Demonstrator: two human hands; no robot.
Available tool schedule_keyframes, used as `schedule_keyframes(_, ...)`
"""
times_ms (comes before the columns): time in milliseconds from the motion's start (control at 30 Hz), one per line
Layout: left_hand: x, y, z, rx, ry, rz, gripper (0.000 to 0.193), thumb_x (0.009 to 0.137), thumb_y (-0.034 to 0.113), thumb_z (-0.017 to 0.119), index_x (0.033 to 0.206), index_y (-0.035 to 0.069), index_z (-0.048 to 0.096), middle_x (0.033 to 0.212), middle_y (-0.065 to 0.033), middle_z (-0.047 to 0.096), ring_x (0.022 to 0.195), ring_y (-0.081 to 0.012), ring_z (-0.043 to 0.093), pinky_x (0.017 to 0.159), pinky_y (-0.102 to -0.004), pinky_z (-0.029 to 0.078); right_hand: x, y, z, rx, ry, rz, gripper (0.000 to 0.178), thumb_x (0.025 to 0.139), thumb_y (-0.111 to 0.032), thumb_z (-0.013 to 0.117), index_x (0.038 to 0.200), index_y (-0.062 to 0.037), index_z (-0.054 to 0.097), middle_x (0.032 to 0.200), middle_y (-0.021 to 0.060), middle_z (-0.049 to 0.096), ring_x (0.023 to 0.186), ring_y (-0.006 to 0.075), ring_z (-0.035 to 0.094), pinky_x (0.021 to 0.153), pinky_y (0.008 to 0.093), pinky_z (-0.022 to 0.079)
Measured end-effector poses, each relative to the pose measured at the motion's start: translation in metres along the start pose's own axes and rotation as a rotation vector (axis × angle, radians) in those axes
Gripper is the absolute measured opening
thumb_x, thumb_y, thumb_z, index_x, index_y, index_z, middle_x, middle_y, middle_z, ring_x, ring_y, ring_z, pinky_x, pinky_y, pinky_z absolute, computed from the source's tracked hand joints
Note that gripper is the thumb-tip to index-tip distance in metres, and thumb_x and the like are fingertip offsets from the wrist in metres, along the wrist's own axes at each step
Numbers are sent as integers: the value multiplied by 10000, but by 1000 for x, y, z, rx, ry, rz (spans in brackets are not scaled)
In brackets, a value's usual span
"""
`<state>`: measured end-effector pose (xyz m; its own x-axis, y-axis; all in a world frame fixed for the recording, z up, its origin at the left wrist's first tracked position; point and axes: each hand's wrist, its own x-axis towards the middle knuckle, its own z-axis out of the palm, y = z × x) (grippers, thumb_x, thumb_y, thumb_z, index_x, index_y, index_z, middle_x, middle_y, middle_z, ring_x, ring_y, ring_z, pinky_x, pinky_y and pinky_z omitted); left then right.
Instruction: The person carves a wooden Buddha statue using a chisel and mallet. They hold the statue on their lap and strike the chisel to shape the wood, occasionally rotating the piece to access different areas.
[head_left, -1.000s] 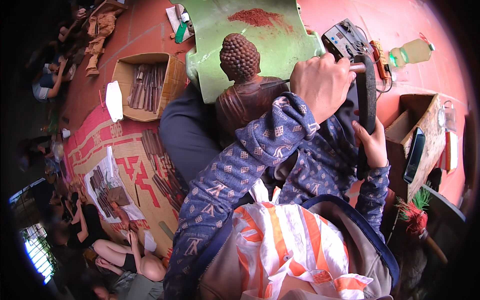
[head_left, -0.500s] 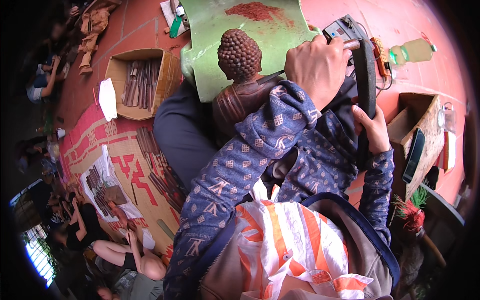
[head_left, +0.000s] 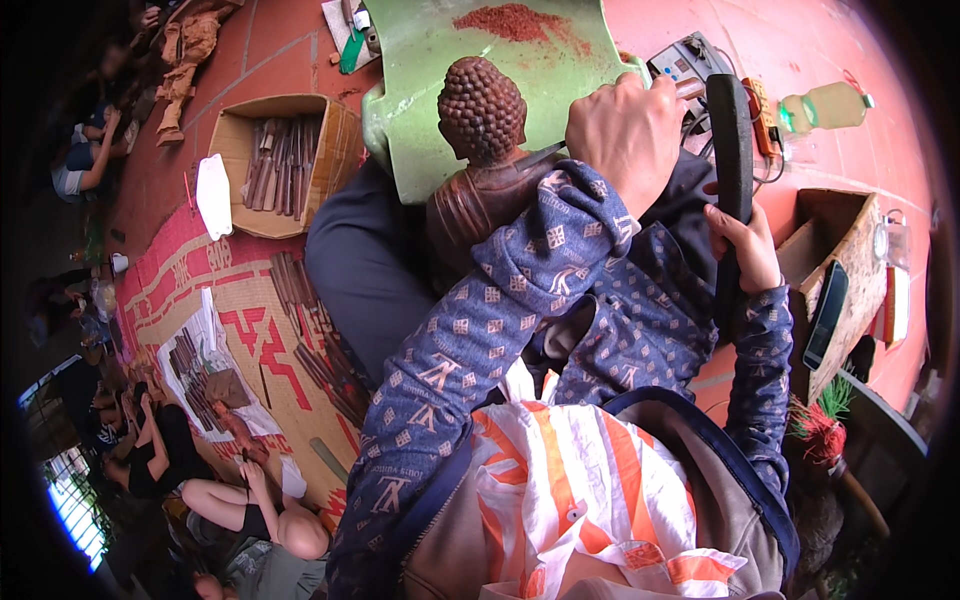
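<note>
The left hand [head_left: 625,135] was closed around a chisel [head_left: 690,88], whose blade reached leftward to the statue [head_left: 480,130], just left of that hand, around its neck or shoulder. Below and right of it, the right hand [head_left: 745,245] gripped a dark bar [head_left: 730,150], its upper part just beside the chisel's butt; contact could not be told. Beyond the left hand, red shavings [head_left: 510,20] lay on a green seat [head_left: 420,110]. Right of the right hand stood a box [head_left: 855,275].
</note>
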<state>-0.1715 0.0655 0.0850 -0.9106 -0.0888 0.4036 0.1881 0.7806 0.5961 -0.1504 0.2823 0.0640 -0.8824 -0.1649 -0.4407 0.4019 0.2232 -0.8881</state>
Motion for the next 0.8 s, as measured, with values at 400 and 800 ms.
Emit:
schedule_keyframes(400,0,-7,4,42,-21,0,207,877,275,590,894,82,663,740,-142,638,684,-323,648,596,-416,508,7,3,-1,-6,7,-13,354,807,-51,659,1147,-8,569,642,-21,490,500,66,443,457,226,357)
schedule_keyframes(800,-5,0,-7,-76,-16,76,224,868,286,601,992,123,690,737,-120,633,657,-311,641,565,-407,504,-7,2,3,-86,54,-99,350,833,-104,656,1148,1,544,628,-26,470,486,69,428,469,230,364)
